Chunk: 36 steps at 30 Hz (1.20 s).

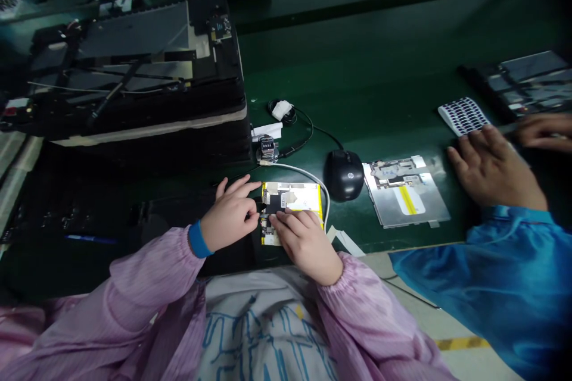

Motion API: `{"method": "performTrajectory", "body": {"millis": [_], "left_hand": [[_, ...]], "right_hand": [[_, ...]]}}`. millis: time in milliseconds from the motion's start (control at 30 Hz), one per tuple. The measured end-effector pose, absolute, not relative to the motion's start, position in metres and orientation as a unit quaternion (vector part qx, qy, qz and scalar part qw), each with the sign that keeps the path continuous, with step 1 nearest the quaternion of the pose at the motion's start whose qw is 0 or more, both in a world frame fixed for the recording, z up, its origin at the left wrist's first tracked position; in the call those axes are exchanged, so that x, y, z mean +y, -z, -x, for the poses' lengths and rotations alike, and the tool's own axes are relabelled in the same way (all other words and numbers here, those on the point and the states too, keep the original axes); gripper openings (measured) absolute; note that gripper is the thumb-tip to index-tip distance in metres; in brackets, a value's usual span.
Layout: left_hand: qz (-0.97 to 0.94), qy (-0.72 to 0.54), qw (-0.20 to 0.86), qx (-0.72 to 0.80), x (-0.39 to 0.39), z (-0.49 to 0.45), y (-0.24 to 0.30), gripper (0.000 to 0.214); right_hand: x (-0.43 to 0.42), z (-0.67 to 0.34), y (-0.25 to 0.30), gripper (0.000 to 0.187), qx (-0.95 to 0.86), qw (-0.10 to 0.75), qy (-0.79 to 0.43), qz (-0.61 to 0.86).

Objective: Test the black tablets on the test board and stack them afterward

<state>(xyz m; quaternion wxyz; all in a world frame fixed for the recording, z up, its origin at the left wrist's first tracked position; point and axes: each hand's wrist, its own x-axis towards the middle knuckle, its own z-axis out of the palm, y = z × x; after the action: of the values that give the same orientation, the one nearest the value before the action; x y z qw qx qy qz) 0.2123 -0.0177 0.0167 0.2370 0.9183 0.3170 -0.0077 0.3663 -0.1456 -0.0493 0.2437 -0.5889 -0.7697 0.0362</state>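
Note:
A flat yellow-edged battery pack (292,199) lies on the green mat (379,71), with a small circuit board and black tape on its left part. My left hand (230,215) grips its left edge, fingertips on the black patch. My right hand (304,243) presses on its lower part, with the fingertips close to those of my left hand. What the fingertips pinch is hidden. A white cable (308,171) curves around the pack's upper right corner.
A black HP mouse (343,175) and a metal plate (404,197) lie to the right. Behind stand a small tally counter (267,147) and a black stacked tablet assembly (134,71). A co-worker's hand (494,166) and blue sleeve (491,280) occupy the right.

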Motion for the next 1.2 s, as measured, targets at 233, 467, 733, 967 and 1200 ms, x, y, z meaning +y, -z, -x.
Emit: {"method": "performTrajectory", "body": {"millis": [233, 467, 733, 967, 1200], "left_hand": [[-0.915, -0.001, 0.249, 0.317, -0.018, -0.211, -0.015, 0.019], [-0.912, 0.002, 0.246, 0.327, -0.019, -0.213, -0.014, 0.019], [-0.895, -0.035, 0.3, 0.328, -0.012, -0.179, -0.043, 0.017], [-0.731, -0.167, 0.177, 0.638, -0.017, -0.058, -0.061, 0.031], [-0.611, -0.193, 0.284, 0.713, -0.033, -0.021, -0.023, 0.064]], "right_hand": [[-0.146, -0.365, 0.05, 0.032, -0.767, 0.241, -0.05, 0.593], [-0.143, -0.364, 0.044, 0.032, -0.757, 0.229, -0.067, 0.609], [-0.145, -0.362, 0.042, 0.032, -0.734, 0.257, -0.1, 0.621], [-0.147, -0.358, 0.038, 0.032, -0.743, 0.233, -0.094, 0.62], [-0.134, -0.367, 0.042, 0.049, -0.675, 0.296, -0.031, 0.675]]}}
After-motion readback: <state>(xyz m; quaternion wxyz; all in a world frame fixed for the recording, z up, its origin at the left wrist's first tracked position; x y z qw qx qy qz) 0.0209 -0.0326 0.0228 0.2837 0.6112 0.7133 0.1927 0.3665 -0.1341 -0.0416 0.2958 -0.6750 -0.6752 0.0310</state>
